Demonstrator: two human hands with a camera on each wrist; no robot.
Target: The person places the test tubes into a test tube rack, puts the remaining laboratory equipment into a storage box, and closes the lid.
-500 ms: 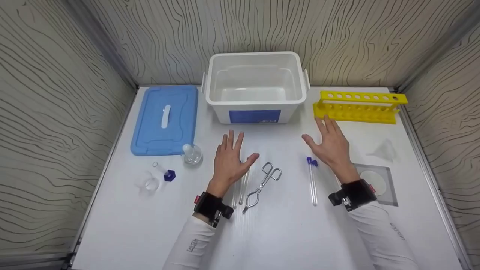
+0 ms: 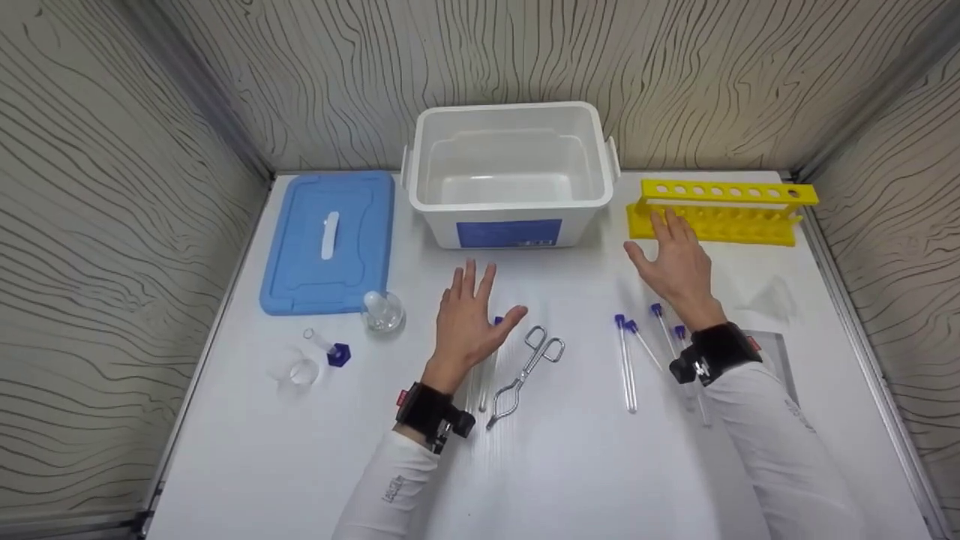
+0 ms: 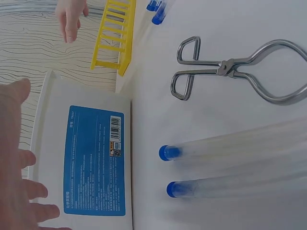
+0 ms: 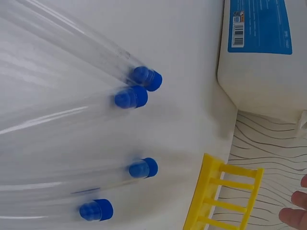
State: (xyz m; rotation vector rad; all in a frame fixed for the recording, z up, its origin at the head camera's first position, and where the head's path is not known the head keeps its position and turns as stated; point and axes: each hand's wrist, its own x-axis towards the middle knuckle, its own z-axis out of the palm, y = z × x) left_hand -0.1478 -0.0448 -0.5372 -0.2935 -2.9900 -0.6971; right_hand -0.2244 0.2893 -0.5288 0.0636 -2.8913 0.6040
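Neither hand grips anything: the right hand (image 2: 675, 266) hovers with fingers spread and straight, its fingertips at the front of the yellow rack (image 2: 720, 214); the left hand (image 2: 469, 319) hangs flat and spread in front of the white box (image 2: 510, 169), above two blue-capped tubes (image 3: 230, 167).

That rack stands just to the right of the white box, near the back wall; its long axis runs left to right, with its row of holes on top facing up and nothing in them. Four more capped test tubes (image 2: 652, 352) lie on the table in front of the rack, under the right wrist, caps toward the rack and long axes running roughly front to back. A metal clamp (image 2: 525, 371) lies in front of the box, between the two groups of tubes, its ring handles toward the box.

Everything rests on a white table (image 2: 555, 472) closed in by wood-grain panels on three sides. The white box is open and holds nothing; its blue lid (image 2: 330, 240) lies flat just to its left. In front of the lid sit a small glass flask (image 2: 384, 311), a clear beaker (image 2: 300, 367) and a blue-footed cylinder (image 2: 330, 349) lying on its side.
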